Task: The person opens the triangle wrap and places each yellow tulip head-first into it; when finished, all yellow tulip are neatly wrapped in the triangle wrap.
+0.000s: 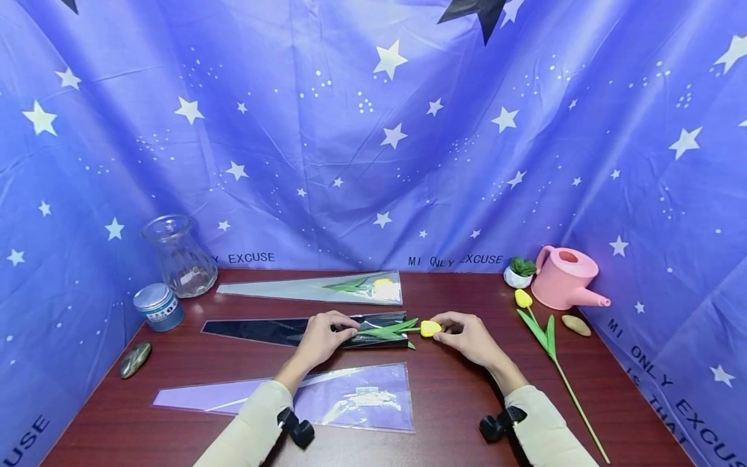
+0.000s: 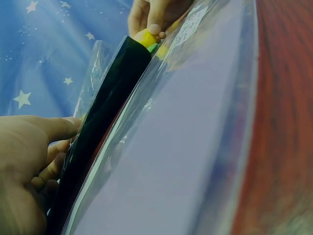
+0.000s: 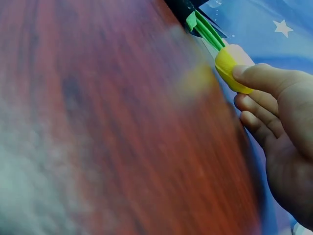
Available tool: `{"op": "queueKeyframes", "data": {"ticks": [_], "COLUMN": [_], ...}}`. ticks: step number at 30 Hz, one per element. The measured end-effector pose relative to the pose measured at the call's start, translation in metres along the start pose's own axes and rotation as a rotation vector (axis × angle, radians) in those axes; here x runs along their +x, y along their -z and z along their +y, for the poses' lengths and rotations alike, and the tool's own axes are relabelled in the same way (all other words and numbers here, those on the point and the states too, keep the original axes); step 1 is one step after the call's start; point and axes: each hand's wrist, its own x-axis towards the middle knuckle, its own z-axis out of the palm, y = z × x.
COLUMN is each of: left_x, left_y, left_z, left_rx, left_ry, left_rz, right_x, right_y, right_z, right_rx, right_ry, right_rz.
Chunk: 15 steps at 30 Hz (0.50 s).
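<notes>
A yellow artificial tulip (image 1: 430, 329) lies with its stem and part of its green leaves (image 1: 385, 329) in a black flower sleeve (image 1: 251, 330); the bloom and leaf tips stick out of the wide right end. My right hand (image 1: 467, 334) pinches the bloom between thumb and fingers, also clear in the right wrist view, where the tulip (image 3: 230, 68) points out of the dark opening. My left hand (image 1: 323, 337) grips the sleeve near its middle. In the left wrist view its thumb lies along the edge of the black sleeve (image 2: 105, 107).
Behind lies a grey sleeve (image 1: 280, 292) holding another tulip; in front, a purple sleeve (image 1: 327, 402). A glass vase (image 1: 183, 259), blue jar (image 1: 159, 308) and dark stone (image 1: 136, 360) stand left. Right are a pink watering can (image 1: 563, 282), potted succulent (image 1: 519, 272), loose tulip (image 1: 551, 350) and pale stone (image 1: 576, 325).
</notes>
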Motion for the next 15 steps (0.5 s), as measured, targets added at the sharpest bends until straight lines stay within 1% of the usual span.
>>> {"op": "queueKeyframes", "data": {"ticks": [7,15], "left_x": [0.000,0.001], "left_y": [0.001,0.000], "left_z": [0.001,0.001], "left_rx": [-0.009,-0.004], "left_ry": [-0.010,-0.014], "left_rz": [0.009,0.013], "right_x": [0.002,0.007], "right_y": [-0.006,-0.022], "right_z": [-0.006,-0.015], "right_rx": [0.021,0.054], "right_ry": [0.002,0.015], "right_rz": [0.017,0.012]}}
